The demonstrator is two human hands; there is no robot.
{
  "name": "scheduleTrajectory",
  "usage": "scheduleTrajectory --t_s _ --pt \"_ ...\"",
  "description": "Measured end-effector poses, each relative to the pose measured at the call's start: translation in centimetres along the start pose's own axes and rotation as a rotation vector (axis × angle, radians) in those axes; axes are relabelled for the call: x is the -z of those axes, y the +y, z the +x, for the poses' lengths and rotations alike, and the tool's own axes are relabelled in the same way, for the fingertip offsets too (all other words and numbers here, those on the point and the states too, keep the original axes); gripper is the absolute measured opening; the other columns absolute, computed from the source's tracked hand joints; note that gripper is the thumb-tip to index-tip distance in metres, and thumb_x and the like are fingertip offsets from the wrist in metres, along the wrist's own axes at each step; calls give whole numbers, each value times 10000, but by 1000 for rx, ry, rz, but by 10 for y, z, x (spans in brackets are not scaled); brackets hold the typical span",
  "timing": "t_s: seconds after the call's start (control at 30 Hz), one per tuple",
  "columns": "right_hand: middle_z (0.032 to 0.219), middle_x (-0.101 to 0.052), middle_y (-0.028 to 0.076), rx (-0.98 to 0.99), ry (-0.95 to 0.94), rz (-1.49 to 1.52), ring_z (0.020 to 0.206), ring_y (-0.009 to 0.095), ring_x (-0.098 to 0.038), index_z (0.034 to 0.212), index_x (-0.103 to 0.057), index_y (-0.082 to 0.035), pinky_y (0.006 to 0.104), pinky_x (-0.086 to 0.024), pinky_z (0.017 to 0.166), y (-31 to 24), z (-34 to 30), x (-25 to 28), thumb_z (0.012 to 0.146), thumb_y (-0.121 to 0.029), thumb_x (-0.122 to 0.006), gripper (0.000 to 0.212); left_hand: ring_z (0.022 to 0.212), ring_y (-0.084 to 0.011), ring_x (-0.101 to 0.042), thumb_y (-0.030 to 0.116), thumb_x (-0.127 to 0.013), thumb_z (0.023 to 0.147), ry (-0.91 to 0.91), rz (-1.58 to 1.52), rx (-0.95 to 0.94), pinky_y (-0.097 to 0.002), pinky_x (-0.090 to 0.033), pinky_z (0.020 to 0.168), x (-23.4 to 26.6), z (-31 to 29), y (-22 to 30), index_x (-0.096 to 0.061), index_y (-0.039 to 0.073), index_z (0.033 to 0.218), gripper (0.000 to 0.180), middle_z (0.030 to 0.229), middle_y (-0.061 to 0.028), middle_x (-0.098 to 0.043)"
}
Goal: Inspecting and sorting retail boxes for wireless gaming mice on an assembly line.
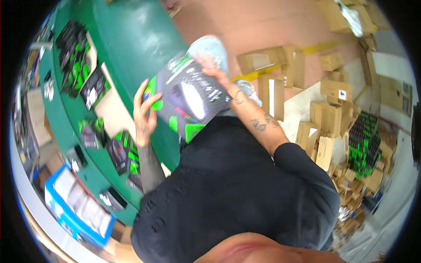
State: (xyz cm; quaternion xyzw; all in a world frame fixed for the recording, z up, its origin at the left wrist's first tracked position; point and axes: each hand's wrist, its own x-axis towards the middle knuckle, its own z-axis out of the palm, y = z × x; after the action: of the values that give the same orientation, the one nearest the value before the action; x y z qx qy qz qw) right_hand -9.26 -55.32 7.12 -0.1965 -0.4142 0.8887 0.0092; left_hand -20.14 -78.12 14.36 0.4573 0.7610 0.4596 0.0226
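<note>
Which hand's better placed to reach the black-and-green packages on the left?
Left, probably: the left hand is at the left edge of the held box, nearer the packages. The right hand is at the box's upper right edge, farther from them.

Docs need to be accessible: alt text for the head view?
A person in a black top holds a black-and-green package, left hand at its left side, right hand at its upper right. Similar packages lie on a green surface at left; cardboard boxes crowd the right.
</note>
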Motion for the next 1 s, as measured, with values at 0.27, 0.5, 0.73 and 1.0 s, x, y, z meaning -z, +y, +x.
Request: scheduleTrajectory --t_s 0.27,0.5,0.73,1.0 --pt "1380 -270 136 356 -87 49 1265 229 -275 1366 -202 -16 322 -192 1046 -7 -21 -10 676 -172 -492 765 1066 -240 -515 -38 -353 679 65 -156 186 -298 -373 926 -17 41 -14 -571 14 1063 444 1105 -134 -563" --pt "1391 -238 153 531 32 -474 1288 229 -234 1365 -140 33 318 -157 1052 3 -11 -17 702 -114 -497 766 1037 -266 -487 302 -600 785 113 203 227 -349 -369 899 -52 48 -9 -631 97 980 285 1071 -100 -564" --pt "1416 -159 141 487 15 -557 1309 220 -158 1386 -73 -19 307 -122 1052 -2 -19 -32 802 -244 -459 735 1049 -235 -433 500 -229 917 -77 -1881 -492 -475 -153 1042 -41 40 -104 -544 83 1058 542 962 -51 -558" --pt "1291 -362 147 400 -29 -320 1178 240 -388 1386 -93 -40 344 -291 995 -7 -29 -24 640 -239 -562 903 1064 -179 -414 631 -276 844 -113 -1862 -533 -434 -76 1046 -43 42 -81 -605 133 938 604 894 -2 -583"
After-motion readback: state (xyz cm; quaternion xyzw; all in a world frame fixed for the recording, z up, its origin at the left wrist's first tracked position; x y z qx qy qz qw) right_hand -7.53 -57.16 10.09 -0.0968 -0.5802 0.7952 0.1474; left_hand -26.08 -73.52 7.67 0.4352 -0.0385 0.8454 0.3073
